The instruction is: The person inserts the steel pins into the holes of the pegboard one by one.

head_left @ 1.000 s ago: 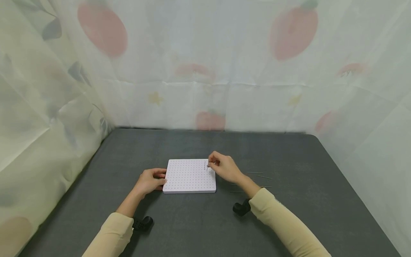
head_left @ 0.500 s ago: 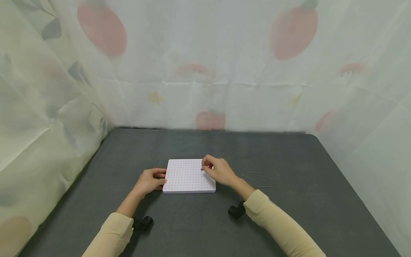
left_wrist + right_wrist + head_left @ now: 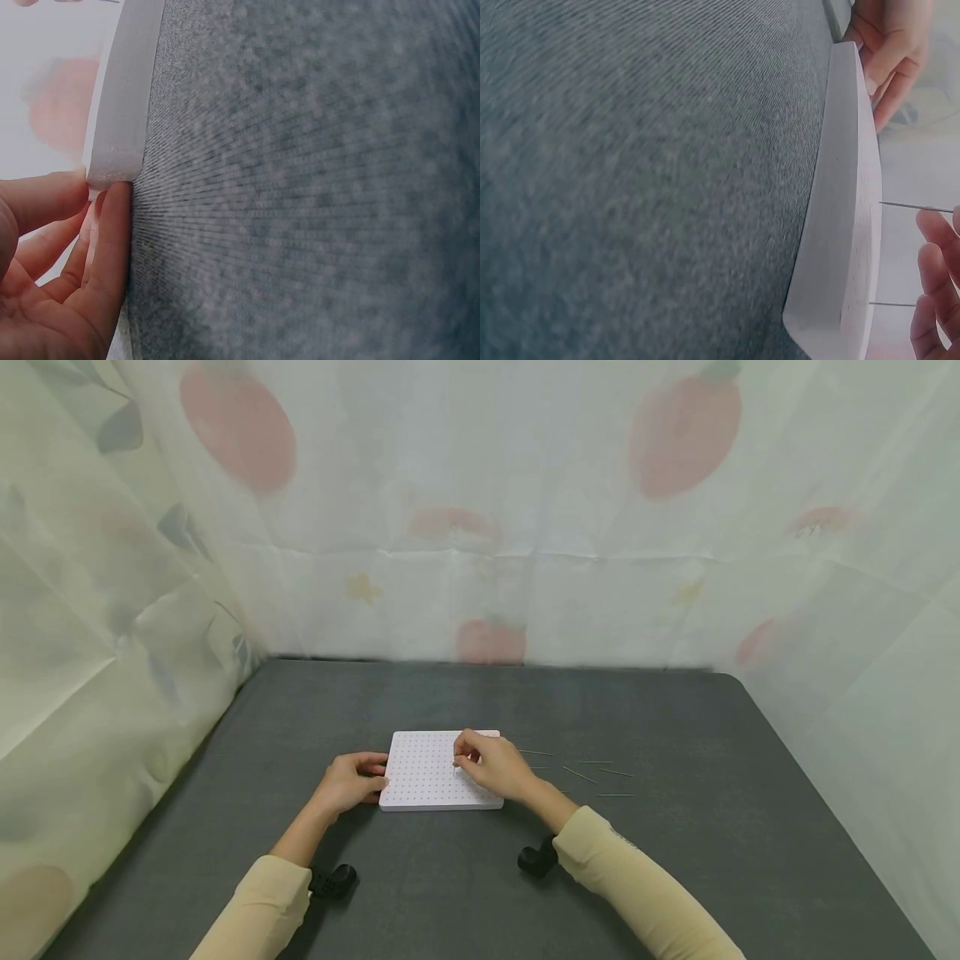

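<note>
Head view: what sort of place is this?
Probably a screened-off tabletop workspace: printed fabric hangs behind and on both sides of a dark table, which bears a dotted white board and scattered thin rods.

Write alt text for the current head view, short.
A person's right grip pinches a thin pin at a white perforated board, while the left grip holds the board's left edge. More thin pins lie scattered right of the board on a dark grey table, with a pale fruit-print curtain behind.

Wrist views: hands [image 3: 60,307] [image 3: 939,281] cut off by edges. Head view: white board [image 3: 416,768] partly hidden.
</note>
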A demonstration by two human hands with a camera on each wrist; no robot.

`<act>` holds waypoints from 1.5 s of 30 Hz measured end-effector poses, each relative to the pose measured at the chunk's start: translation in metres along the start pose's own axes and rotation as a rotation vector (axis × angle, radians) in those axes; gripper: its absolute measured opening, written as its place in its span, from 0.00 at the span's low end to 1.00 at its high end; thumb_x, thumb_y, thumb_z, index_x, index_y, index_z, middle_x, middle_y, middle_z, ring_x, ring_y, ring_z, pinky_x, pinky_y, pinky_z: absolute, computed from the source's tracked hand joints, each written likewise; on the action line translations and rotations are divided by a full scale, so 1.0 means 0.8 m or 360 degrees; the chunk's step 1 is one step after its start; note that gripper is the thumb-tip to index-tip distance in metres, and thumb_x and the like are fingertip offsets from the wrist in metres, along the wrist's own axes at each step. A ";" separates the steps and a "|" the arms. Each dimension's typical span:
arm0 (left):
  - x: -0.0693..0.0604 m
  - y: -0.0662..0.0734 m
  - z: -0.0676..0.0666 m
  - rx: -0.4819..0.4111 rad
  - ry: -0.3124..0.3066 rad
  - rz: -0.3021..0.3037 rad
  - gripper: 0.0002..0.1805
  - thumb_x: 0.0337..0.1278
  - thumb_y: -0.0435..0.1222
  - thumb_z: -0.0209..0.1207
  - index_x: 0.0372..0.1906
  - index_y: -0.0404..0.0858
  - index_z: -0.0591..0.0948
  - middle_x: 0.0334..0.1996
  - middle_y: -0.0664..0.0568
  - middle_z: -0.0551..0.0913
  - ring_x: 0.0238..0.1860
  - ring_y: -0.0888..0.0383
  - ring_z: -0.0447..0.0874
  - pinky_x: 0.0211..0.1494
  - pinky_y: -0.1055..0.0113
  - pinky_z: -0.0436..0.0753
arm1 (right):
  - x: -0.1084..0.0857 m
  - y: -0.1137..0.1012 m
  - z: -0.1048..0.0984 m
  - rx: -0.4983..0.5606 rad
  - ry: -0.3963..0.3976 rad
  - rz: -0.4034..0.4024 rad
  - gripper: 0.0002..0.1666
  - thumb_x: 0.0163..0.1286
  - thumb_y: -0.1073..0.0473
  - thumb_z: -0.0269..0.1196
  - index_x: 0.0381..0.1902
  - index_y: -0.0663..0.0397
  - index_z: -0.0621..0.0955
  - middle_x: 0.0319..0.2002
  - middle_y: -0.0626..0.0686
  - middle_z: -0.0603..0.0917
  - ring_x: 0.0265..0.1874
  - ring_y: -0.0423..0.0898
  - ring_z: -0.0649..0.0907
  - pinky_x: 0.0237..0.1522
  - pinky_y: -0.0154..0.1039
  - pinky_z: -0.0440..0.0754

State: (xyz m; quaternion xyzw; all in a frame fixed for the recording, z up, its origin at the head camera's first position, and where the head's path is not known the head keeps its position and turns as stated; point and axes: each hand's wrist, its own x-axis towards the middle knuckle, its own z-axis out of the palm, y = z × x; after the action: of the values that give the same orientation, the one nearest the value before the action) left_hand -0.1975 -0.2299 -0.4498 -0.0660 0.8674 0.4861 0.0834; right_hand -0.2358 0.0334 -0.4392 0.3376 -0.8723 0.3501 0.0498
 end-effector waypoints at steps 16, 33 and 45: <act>0.000 0.001 0.002 -0.0011 0.0005 -0.0001 0.27 0.57 0.27 0.63 0.63 0.27 0.75 0.48 0.34 0.81 0.37 0.57 0.86 0.39 0.59 0.90 | 0.003 -0.002 0.009 -0.0195 -0.0072 -0.0051 0.03 0.68 0.58 0.64 0.35 0.47 0.79 0.29 0.44 0.84 0.30 0.36 0.78 0.29 0.24 0.70; 0.002 0.001 0.004 -0.0002 0.0030 -0.0006 0.27 0.57 0.26 0.62 0.63 0.28 0.75 0.48 0.36 0.82 0.37 0.57 0.86 0.39 0.61 0.90 | 0.001 -0.001 0.008 -0.0241 -0.0081 -0.0067 0.03 0.66 0.61 0.64 0.37 0.48 0.80 0.32 0.45 0.86 0.31 0.38 0.81 0.31 0.26 0.74; 0.002 -0.001 0.007 -0.0016 0.0047 -0.0034 0.27 0.57 0.26 0.62 0.63 0.29 0.75 0.48 0.37 0.82 0.36 0.58 0.86 0.39 0.62 0.90 | -0.007 0.015 -0.010 -0.0198 -0.0046 0.0018 0.04 0.67 0.61 0.63 0.40 0.47 0.82 0.36 0.45 0.87 0.34 0.38 0.83 0.35 0.28 0.78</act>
State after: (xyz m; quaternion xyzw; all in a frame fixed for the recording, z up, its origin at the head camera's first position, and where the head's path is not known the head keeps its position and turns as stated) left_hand -0.1987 -0.2255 -0.4537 -0.0829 0.8654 0.4884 0.0756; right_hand -0.2403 0.0476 -0.4418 0.3340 -0.8949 0.2905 0.0561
